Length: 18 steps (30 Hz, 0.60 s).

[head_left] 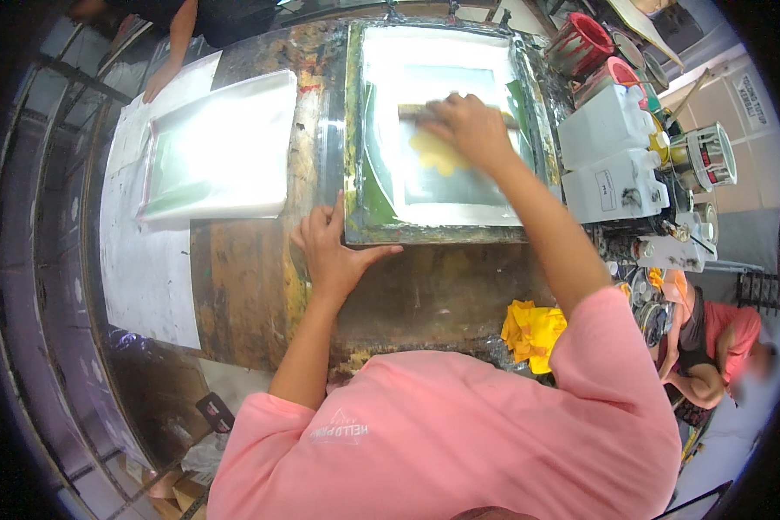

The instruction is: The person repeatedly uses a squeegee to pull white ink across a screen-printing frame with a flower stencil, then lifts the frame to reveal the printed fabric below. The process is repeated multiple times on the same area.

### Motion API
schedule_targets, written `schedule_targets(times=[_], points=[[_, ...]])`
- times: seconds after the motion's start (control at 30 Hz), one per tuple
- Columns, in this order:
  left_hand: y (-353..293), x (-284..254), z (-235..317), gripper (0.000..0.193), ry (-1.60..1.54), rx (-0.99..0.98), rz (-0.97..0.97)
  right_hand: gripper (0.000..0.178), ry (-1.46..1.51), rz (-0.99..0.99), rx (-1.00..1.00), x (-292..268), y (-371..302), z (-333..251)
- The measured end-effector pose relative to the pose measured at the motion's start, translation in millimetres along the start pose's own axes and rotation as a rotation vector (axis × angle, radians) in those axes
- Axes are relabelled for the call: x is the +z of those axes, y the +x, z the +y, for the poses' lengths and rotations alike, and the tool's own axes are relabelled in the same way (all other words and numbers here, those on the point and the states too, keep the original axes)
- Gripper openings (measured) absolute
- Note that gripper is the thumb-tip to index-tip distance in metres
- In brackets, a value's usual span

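My right hand, blurred by motion, is closed on a squeegee with a wooden bar, over the white mesh of a screen printing frame. Just below the fingers shows a pale yellow patch with a wavy edge; whether it is ink or cloth, I cannot tell. Against the frame's near left corner rests my left hand, its fingers spread up the left side and its thumb stretched along the front edge. Green areas show at the mesh's sides.
Left on the stained wooden table lies a shiny clear sheet stack over white paper. Another person's hand touches paper at the far left. White jugs and paint cans line the right. A yellow cloth lies near my right arm.
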<state>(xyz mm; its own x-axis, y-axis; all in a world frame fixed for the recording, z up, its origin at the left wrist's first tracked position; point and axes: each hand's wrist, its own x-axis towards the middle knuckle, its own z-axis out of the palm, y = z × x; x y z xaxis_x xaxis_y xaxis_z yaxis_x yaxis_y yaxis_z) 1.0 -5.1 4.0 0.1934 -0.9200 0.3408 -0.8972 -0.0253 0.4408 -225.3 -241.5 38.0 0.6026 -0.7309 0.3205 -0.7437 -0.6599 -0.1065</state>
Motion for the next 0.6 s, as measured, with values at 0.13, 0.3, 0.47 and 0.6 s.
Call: schedule_targets(times=[0.13,0.3,0.47,0.6], points=[[2,-3,3,0.124,0.018,-0.029,0.006,0.051,0.062,-0.156,-0.030,-5,92,48],[3,-6,5,0.127,-0.165,-0.067,-0.018,0.057,0.036,-0.034,-0.045,5,125,69],[-2,-6,6,0.121,-0.132,-0.109,-0.040,0.047,-0.012,-0.016,-0.018,16,70,42],[-2,-2,3,0.123,-0.120,-0.016,0.047,0.044,-0.007,-0.084,-0.014,-21,-11,-11]])
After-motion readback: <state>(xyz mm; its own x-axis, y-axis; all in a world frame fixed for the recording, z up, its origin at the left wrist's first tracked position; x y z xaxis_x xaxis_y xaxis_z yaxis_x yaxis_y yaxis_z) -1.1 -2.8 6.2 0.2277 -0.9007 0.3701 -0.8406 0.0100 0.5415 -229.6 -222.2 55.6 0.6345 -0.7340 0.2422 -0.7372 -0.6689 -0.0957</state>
